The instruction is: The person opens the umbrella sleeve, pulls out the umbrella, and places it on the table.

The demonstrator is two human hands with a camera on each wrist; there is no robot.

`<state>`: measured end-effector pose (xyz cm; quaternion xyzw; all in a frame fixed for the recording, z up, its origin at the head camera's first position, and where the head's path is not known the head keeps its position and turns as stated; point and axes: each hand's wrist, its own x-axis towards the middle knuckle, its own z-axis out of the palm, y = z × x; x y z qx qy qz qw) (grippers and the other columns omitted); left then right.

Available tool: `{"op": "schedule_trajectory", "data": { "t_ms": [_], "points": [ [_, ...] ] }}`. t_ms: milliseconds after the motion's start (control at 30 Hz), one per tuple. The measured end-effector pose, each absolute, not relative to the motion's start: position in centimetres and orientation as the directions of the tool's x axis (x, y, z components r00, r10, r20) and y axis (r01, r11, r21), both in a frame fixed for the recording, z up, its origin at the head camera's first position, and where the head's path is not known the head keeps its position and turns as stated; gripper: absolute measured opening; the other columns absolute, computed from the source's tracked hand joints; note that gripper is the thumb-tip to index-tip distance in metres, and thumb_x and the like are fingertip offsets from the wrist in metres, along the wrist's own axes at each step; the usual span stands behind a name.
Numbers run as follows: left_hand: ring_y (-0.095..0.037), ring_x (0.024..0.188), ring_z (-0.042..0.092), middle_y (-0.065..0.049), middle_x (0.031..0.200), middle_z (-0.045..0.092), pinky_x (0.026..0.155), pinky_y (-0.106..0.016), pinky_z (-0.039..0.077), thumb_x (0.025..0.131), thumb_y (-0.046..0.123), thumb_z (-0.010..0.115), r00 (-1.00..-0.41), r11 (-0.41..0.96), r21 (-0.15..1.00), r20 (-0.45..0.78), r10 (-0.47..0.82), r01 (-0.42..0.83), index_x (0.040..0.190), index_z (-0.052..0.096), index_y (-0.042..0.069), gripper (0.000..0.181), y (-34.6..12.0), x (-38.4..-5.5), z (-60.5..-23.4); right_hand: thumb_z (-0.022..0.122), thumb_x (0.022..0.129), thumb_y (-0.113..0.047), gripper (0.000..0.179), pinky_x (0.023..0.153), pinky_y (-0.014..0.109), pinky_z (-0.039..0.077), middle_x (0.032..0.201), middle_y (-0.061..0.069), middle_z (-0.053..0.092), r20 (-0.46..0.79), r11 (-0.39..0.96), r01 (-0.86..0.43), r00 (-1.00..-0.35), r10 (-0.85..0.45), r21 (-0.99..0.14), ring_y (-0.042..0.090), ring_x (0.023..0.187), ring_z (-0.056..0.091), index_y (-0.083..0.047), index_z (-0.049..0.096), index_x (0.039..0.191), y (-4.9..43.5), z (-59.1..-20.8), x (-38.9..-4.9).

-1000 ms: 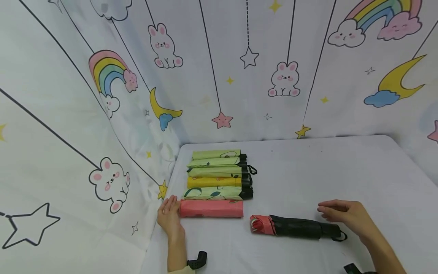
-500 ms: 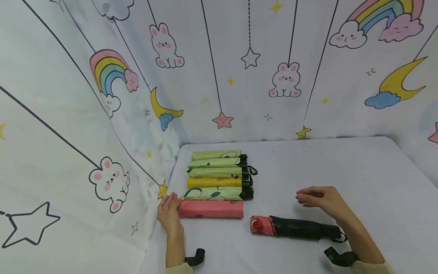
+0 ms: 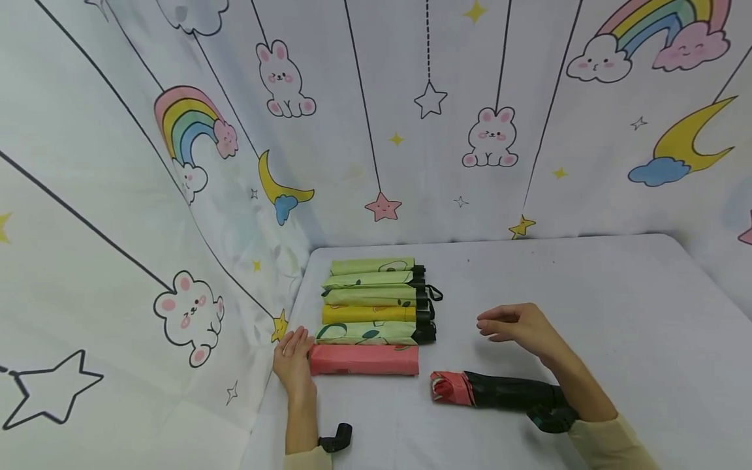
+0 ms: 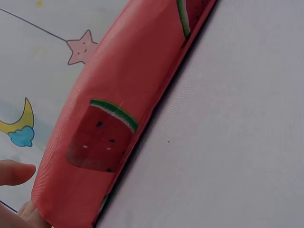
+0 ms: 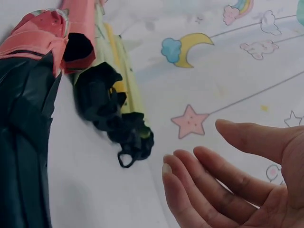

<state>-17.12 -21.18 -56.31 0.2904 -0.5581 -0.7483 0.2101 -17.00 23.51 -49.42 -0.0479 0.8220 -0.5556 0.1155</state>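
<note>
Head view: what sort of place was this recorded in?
Probably an indoor tabletop recording area: a white-covered table stands against a cloth-like backdrop printed with rabbits, moons and rainbows, and green and yellow folded umbrellas lie side by side.

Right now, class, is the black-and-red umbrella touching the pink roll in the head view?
No: white table shows between the black-and-red umbrella and the pink roll.

This looks like a makeshift booth, with cartoon-printed drapes (image 3: 335, 143) behind and beside a white table (image 3: 499, 281).
</note>
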Motion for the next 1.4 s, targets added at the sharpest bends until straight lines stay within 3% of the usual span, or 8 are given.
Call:
{"op": "schedule_trajectory", "data": {
  "t_ms": [133, 600, 833, 1167, 1400],
  "points": [
    [-0.030, 0.133, 0.061, -0.021, 0.144, 0.061, 0.095, -0.021, 0.055, 0.098, -0.003, 0.068, -0.742, -0.291, 0.957, -0.207, -0.637, -0.017, 0.149, 0.044, -0.005, 0.057, -21.1, -17.3, -56.5, 0.076, 0.097, -0.030, 0.040, 0.086, 0.045, 0.063, 0.114, 0.017, 0.076, -0.125, 0.356, 0.041, -0.969, -0.215, -0.933, 0.038, 0.104, 0.074, 0.001, 0.073, 0.122, 22.5, -49.2, -17.8],
    [-0.028, 0.134, 0.061, -0.017, 0.146, 0.061, 0.097, -0.023, 0.054, 0.099, 0.001, 0.069, -0.749, -0.282, 0.957, -0.239, -0.618, -0.073, 0.151, 0.044, -0.001, 0.058, -21.2, -17.8, -57.1, 0.076, 0.098, -0.026, 0.038, 0.085, 0.052, 0.062, 0.111, 0.021, 0.076, -0.196, 0.348, 0.096, -0.944, -0.264, -0.933, 0.038, 0.101, 0.075, 0.004, 0.073, 0.120, 19.5, -50.1, -20.3],
    [-0.026, 0.132, 0.062, -0.017, 0.145, 0.062, 0.095, -0.021, 0.055, 0.098, 0.002, 0.070, -0.743, -0.287, 0.954, -0.256, -0.618, -0.090, 0.151, 0.045, 0.000, 0.058, -21.4, -17.8, -57.1, 0.077, 0.096, -0.025, 0.037, 0.083, 0.049, 0.063, 0.107, 0.016, 0.077, -0.219, 0.360, 0.115, -0.939, -0.265, -0.926, 0.035, 0.098, 0.076, 0.004, 0.073, 0.119, 17.8, -50.6, -21.4],
    [-0.026, 0.128, 0.065, -0.025, 0.144, 0.060, 0.090, -0.020, 0.058, 0.094, -0.007, 0.071, -0.754, -0.328, 0.945, -0.222, -0.618, -0.010, 0.148, 0.043, -0.006, 0.061, -21.4, -17.9, -57.2, 0.079, 0.095, -0.022, 0.028, 0.076, 0.045, 0.065, 0.102, 0.017, 0.077, -0.243, 0.411, 0.125, -0.938, -0.249, -0.903, 0.034, 0.095, 0.076, 0.003, 0.078, 0.109, 15.7, -51.9, -22.1],
    [-0.027, 0.130, 0.063, -0.024, 0.146, 0.059, 0.091, -0.020, 0.057, 0.095, -0.006, 0.070, -0.758, -0.328, 0.944, -0.232, -0.609, -0.026, 0.150, 0.043, -0.005, 0.061, -21.4, -18.1, -57.5, 0.082, 0.091, -0.023, 0.029, 0.070, 0.041, 0.065, 0.092, 0.008, 0.077, -0.236, 0.451, 0.112, -0.945, -0.228, -0.885, 0.030, 0.087, 0.076, 0.002, 0.079, 0.105, 14.7, -52.8, -22.0]
  ]
}}
